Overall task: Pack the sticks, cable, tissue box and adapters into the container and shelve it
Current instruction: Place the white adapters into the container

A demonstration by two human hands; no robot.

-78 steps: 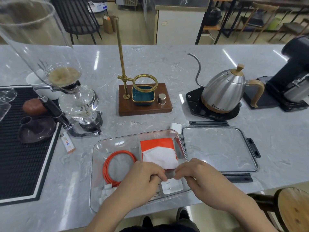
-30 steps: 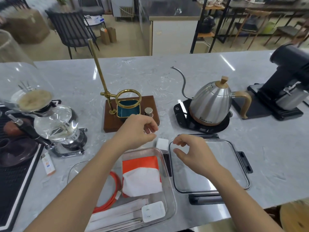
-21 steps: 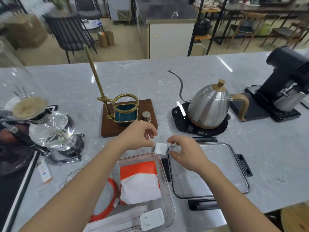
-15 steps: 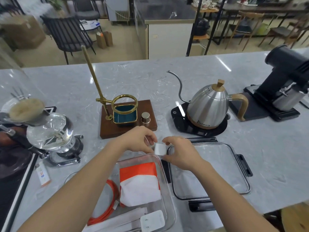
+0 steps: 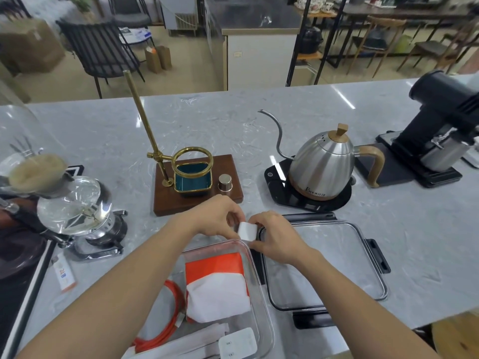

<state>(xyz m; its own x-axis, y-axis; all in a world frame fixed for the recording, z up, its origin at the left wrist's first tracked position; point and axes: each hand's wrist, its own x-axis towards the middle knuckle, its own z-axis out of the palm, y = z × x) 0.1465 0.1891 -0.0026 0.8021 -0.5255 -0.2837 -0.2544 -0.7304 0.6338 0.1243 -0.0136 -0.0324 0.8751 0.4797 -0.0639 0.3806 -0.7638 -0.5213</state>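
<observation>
- A café-like room with chairs and shelving lies behind a grey marble table point(image 5: 311, 120) carrying brewing gear.
- The clear container point(image 5: 261, 294) is the landmark: inside lie the orange cable point(image 5: 171, 325), tissue box point(image 5: 216, 286), wrapped sticks point(image 5: 181, 343) and one adapter point(image 5: 237, 343).
- Just beyond its far rim, the left hand point(image 5: 215, 216) and right hand point(image 5: 277, 237) both pinch the second white adapter point(image 5: 246, 231); each grip is narrow around it.
- Advice: lift it clear of the rim, then lay it flat in a free spot inside.
- The lid point(image 5: 331, 263) waits just right of the container.
</observation>
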